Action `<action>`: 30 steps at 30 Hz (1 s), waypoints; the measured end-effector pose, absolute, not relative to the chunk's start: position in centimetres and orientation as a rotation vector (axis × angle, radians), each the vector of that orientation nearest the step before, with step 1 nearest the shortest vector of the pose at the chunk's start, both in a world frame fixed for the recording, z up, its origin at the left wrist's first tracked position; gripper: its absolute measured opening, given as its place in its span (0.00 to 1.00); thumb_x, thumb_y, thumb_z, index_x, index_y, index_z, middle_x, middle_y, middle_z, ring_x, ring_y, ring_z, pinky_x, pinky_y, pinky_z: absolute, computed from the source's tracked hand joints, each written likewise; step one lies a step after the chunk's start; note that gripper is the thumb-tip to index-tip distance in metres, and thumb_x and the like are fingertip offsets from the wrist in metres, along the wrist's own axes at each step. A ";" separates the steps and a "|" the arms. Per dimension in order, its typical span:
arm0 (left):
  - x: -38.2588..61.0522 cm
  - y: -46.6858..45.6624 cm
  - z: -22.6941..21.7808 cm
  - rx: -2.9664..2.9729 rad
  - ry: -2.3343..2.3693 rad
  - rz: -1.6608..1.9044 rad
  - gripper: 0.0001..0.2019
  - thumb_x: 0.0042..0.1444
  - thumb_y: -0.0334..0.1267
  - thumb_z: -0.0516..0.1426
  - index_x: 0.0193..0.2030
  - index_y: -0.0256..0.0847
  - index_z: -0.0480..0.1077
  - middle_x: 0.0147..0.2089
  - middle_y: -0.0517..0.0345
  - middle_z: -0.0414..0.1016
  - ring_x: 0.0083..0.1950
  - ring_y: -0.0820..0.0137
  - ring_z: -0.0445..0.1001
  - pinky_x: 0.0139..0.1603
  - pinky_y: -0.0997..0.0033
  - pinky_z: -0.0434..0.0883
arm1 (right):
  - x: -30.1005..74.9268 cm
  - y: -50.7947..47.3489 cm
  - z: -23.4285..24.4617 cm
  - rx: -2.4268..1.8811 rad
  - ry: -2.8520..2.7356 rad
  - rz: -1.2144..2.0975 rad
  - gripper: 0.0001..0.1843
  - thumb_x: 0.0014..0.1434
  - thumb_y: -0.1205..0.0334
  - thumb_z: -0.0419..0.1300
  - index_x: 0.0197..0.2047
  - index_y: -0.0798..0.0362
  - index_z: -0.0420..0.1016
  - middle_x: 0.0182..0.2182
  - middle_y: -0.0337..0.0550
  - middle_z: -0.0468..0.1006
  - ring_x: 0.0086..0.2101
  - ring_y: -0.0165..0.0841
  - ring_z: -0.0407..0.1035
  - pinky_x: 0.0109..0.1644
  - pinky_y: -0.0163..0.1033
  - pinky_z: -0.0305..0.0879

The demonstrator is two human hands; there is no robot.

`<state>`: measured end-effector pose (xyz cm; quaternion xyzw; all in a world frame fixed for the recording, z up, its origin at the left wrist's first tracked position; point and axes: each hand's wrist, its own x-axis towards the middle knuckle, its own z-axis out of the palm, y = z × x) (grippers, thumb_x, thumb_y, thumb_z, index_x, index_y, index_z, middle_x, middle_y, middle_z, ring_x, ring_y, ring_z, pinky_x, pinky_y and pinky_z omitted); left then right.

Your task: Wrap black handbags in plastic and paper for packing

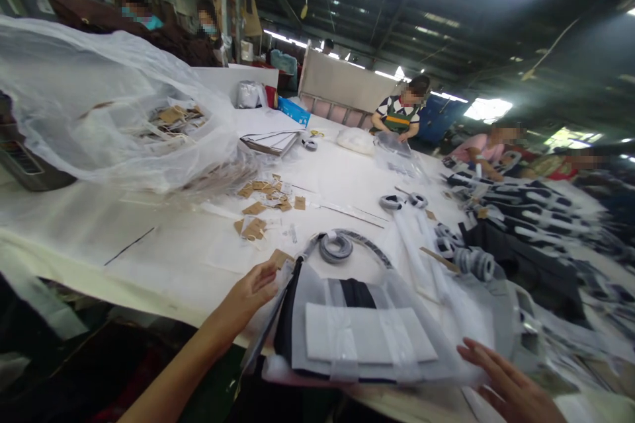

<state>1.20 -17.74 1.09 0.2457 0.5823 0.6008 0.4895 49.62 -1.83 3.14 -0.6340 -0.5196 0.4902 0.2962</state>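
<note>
A dark bag [357, 294] wrapped in translucent plastic lies in front of me at the table's near edge. A white padded sheet [370, 337] rests across its front under strips of clear tape. Its grey strap arches over the top, beside a coiled, wrapped strap [336, 246]. My left hand [255, 287] is at the bag's upper left corner, its bent fingers closed at a brown paper tag [281, 259]; the exact grip is partly hidden. Beside the bag's lower right side, my right hand [506, 377] is open, fingers apart, holding nothing.
Several brown tags [268, 195] lie scattered beyond my left hand. A large clear plastic bag [149, 119] fills the left side. Wrapped coils [473, 264] and dark bag pieces [526, 205] are on the right. A co-worker [399, 115] handles plastic across the table [342, 172].
</note>
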 end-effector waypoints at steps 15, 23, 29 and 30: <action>5.2 -20.0 4.5 0.400 1.465 1.244 0.36 0.48 0.49 0.69 0.61 0.37 0.64 0.57 0.43 0.74 0.49 0.59 0.78 0.39 0.68 0.76 | 45.4 -4.4 4.2 -1.500 -1.090 1.700 0.29 0.47 0.43 0.72 0.48 0.51 0.78 0.50 0.50 0.78 0.42 0.42 0.76 0.44 0.43 0.77; 6.7 -20.4 5.0 0.512 1.366 1.155 0.26 0.45 0.57 0.68 0.41 0.35 0.74 0.40 0.49 0.81 0.42 0.60 0.78 0.39 0.68 0.74 | 43.1 -3.7 5.6 -1.428 -1.207 1.987 0.26 0.56 0.43 0.66 0.50 0.53 0.78 0.46 0.51 0.81 0.43 0.41 0.75 0.40 0.41 0.76; 7.1 -20.4 4.7 0.488 1.387 1.216 0.27 0.45 0.55 0.69 0.42 0.35 0.73 0.40 0.51 0.80 0.40 0.63 0.78 0.35 0.72 0.73 | 43.3 -3.4 6.2 -1.360 -1.000 2.164 0.34 0.53 0.43 0.68 0.59 0.48 0.71 0.52 0.51 0.79 0.48 0.48 0.75 0.48 0.51 0.75; 7.2 -20.4 4.6 0.485 1.382 1.228 0.28 0.44 0.55 0.69 0.44 0.35 0.73 0.41 0.50 0.80 0.41 0.63 0.79 0.36 0.72 0.73 | 43.4 -3.4 6.4 -1.345 -0.968 2.195 0.35 0.53 0.43 0.69 0.60 0.48 0.70 0.53 0.51 0.79 0.49 0.49 0.75 0.50 0.53 0.75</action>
